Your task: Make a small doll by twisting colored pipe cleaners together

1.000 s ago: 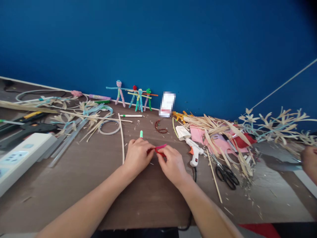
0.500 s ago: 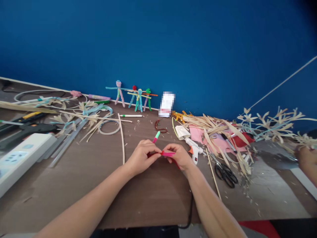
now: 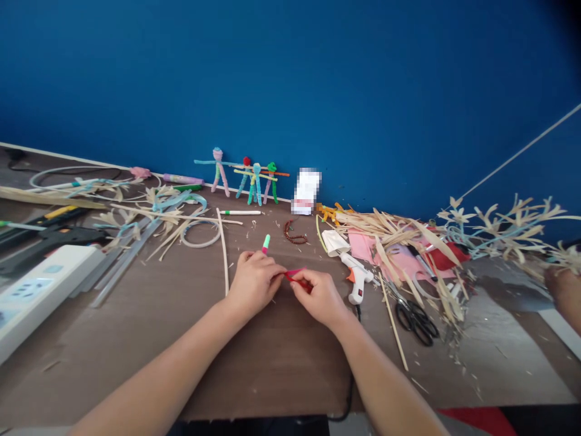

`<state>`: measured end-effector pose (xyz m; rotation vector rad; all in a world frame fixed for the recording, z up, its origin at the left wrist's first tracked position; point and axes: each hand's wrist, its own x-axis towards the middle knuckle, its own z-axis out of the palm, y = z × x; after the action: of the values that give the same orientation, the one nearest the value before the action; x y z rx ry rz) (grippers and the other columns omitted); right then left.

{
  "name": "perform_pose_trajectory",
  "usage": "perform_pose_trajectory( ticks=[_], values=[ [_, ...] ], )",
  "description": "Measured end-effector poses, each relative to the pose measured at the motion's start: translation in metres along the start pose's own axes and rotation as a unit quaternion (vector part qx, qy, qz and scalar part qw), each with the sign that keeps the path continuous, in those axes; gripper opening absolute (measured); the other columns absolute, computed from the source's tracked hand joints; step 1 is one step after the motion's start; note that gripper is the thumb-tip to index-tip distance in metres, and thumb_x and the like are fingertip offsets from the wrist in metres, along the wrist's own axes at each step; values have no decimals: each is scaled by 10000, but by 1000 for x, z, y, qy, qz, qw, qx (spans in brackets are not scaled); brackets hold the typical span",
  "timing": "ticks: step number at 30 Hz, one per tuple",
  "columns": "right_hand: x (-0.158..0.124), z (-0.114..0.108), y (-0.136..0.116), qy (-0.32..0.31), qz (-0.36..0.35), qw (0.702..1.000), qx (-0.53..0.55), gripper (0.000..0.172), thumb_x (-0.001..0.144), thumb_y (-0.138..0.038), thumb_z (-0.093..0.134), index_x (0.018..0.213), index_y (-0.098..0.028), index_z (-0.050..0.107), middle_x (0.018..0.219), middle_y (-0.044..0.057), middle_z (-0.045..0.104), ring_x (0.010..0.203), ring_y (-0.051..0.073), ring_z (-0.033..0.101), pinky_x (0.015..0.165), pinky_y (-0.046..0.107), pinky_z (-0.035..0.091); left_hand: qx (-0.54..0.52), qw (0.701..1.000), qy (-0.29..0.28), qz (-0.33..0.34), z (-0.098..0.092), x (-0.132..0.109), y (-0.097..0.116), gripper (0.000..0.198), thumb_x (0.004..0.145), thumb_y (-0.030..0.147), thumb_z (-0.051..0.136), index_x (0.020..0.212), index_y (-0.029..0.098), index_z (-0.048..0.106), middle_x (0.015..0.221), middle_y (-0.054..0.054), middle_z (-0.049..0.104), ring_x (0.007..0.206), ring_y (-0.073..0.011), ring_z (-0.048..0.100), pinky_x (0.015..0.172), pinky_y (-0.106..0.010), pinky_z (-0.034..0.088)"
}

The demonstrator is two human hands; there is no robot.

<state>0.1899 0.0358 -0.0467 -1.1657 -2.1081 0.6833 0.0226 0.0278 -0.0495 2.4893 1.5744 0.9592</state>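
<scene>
Between my two hands, above the middle of the brown table, a thin red and pink strip (image 3: 296, 274) is stretched. My left hand (image 3: 255, 280) is closed, pinching the strip's left end. A pink piece with a light green end (image 3: 265, 242) sticks up from behind its fingers; how it joins the strip is hidden. Fingers bent, my right hand (image 3: 320, 293) grips the strip's right part. Beyond the hands lies a brown bead bracelet (image 3: 296, 237), and a white glue gun (image 3: 359, 278) rests right of my right hand.
Four pipe-cleaner figures (image 3: 257, 181) lean on the blue wall. Black-handled scissors (image 3: 420, 324) and a heap of dried strips (image 3: 390, 227) lie at the right. A white power strip (image 3: 43, 290) sits at the left. Another person's hand (image 3: 563, 293) is at the right edge.
My left hand has shifted slightly left, and the green-ended piece has moved left with it. My right hand has turned, and its fingers now point more toward the left hand.
</scene>
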Motion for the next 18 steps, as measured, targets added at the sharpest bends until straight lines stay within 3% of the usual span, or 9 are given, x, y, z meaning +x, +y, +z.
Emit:
perform_pose_trajectory(
  ticks=[4, 9, 14, 18],
  values=[
    [2, -8, 0, 22, -7, 999, -43, 109, 728, -213, 522, 713, -193, 628, 592, -3, 571, 532, 112, 476, 534, 222, 359, 27, 998, -37, 30, -1, 0, 4, 177, 758, 189, 471, 738, 205, 646, 621, -42, 590, 712, -194, 469, 768, -403, 263],
    [9, -15, 15, -39, 84, 985, 145, 93, 708, -242, 558, 702, -168, 614, 645, -4, 595, 561, 99, 511, 540, 207, 389, -83, 992, -66, 64, -3, 2, 4, 165, 774, 206, 474, 771, 233, 637, 666, -7, 610, 737, -166, 477, 830, -383, 266],
    [12, -12, 23, -107, 171, 938, 282, 161, 700, -305, 559, 686, -146, 589, 507, -49, 510, 350, 39, 356, 363, 168, 245, -189, 982, -6, 5, 1, 2, 4, 159, 777, 245, 479, 786, 206, 633, 633, -9, 603, 680, -148, 491, 757, -321, 346],
    [8, -4, 18, -116, 154, 954, 228, 207, 740, -317, 506, 681, -140, 594, 510, -36, 512, 349, 40, 372, 362, 165, 266, -161, 985, 32, -56, 5, 0, 3, 181, 754, 232, 496, 864, 205, 638, 680, -19, 619, 690, -159, 504, 749, -331, 354]
  ],
)
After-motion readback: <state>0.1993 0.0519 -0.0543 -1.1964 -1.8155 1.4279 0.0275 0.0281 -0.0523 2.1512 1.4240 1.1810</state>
